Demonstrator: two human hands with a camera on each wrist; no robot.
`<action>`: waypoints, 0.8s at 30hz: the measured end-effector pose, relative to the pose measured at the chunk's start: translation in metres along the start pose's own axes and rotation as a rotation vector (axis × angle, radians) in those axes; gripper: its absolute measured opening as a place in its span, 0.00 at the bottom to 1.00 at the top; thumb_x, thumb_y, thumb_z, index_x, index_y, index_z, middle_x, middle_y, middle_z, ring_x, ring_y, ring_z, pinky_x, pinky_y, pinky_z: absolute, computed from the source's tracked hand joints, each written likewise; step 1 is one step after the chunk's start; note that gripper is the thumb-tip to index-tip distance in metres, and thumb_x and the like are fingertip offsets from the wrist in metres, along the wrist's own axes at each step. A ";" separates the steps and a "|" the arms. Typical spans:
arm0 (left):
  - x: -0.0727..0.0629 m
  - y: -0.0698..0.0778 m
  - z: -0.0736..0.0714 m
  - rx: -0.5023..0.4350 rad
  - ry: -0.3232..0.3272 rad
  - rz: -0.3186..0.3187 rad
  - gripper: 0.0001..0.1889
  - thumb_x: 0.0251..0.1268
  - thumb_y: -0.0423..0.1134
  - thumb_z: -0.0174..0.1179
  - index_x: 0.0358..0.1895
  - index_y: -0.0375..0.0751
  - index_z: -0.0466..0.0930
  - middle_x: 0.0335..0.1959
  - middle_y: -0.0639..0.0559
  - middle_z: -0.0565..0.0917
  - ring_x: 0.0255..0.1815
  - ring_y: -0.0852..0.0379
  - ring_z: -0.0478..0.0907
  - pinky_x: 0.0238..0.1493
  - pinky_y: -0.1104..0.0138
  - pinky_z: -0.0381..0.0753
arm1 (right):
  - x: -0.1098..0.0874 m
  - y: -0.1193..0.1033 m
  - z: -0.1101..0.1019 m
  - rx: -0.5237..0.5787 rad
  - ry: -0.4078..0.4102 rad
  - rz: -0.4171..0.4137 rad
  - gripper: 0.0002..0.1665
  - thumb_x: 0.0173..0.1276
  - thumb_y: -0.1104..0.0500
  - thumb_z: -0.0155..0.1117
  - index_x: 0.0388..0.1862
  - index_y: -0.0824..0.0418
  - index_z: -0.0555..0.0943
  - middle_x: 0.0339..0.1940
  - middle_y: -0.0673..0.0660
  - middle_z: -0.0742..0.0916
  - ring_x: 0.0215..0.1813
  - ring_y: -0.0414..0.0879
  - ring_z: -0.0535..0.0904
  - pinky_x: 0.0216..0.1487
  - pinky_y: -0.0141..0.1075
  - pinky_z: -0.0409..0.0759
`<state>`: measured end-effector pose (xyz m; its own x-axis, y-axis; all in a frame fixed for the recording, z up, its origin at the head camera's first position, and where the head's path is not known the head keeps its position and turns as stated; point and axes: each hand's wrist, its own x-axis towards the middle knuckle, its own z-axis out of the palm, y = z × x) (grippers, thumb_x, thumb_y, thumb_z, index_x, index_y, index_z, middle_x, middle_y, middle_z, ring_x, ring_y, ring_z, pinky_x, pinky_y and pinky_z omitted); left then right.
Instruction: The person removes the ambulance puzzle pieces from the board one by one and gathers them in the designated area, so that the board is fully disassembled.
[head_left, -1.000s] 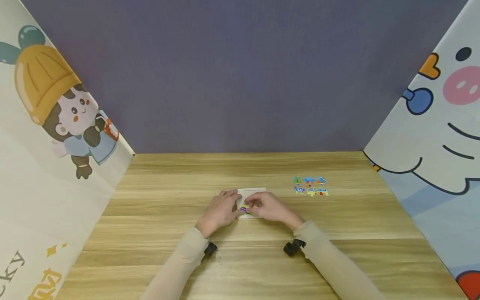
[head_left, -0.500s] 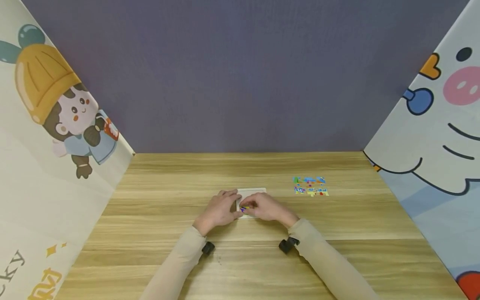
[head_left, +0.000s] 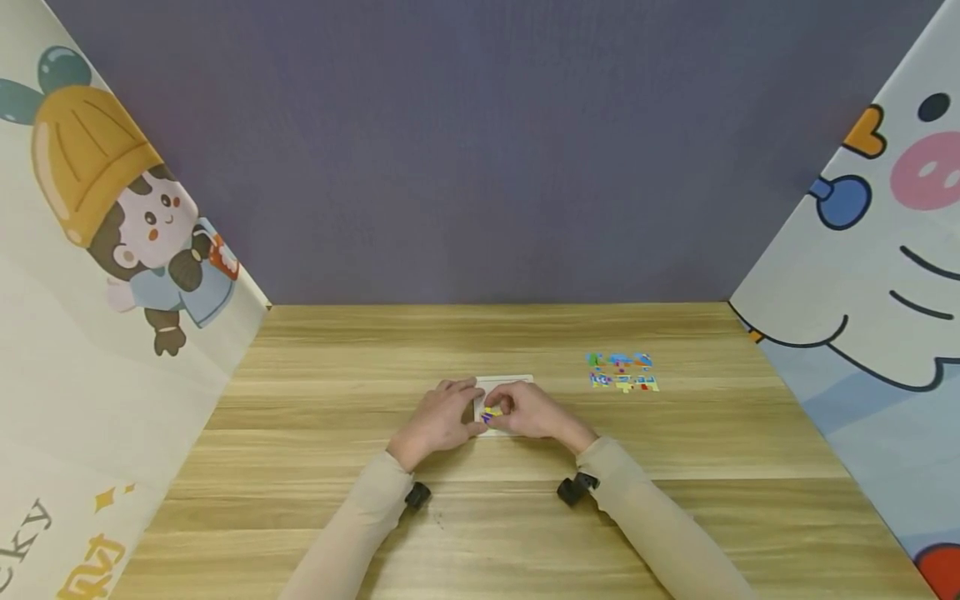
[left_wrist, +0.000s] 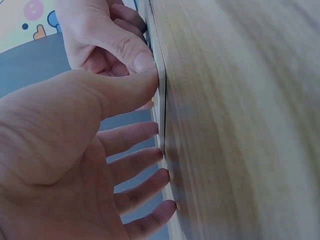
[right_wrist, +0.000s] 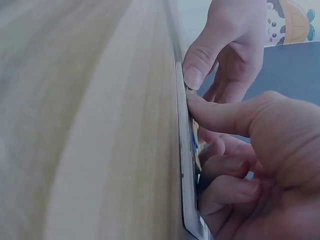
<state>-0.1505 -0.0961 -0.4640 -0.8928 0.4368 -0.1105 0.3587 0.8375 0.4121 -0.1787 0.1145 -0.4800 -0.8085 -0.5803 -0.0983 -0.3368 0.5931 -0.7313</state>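
A white shallow puzzle tray lies flat on the table, partly covered by both hands. My left hand rests at its left side, fingers nearly straight and spread. In the left wrist view the left fingertips touch down along the tray's edge. My right hand is over the tray and pinches a small yellow-and-purple jigsaw piece between thumb and curled fingers, low at the tray's lower left. The right thumb is right by the left thumb at the tray's edge.
Several colourful jigsaw pieces lie in two rows on the wooden table, right of the tray. A dark panel rises behind the table, with cartoon-printed walls on either side. Both wrists carry small black cameras.
My right hand has moved slightly left over the tray, and the yellow-and-purple jigsaw piece has turned a little under its fingers. My left hand stays at the tray's left side.
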 end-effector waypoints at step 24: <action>0.002 -0.001 0.001 -0.015 0.014 -0.001 0.34 0.72 0.53 0.69 0.74 0.40 0.76 0.82 0.41 0.70 0.80 0.36 0.67 0.76 0.38 0.71 | 0.001 0.012 -0.003 0.178 0.055 -0.023 0.11 0.71 0.60 0.74 0.51 0.57 0.90 0.41 0.50 0.91 0.42 0.41 0.84 0.47 0.36 0.83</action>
<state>-0.1523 -0.0955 -0.4658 -0.8968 0.4315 -0.0978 0.3543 0.8328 0.4254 -0.1847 0.1224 -0.4870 -0.8286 -0.5580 -0.0464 -0.2689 0.4691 -0.8412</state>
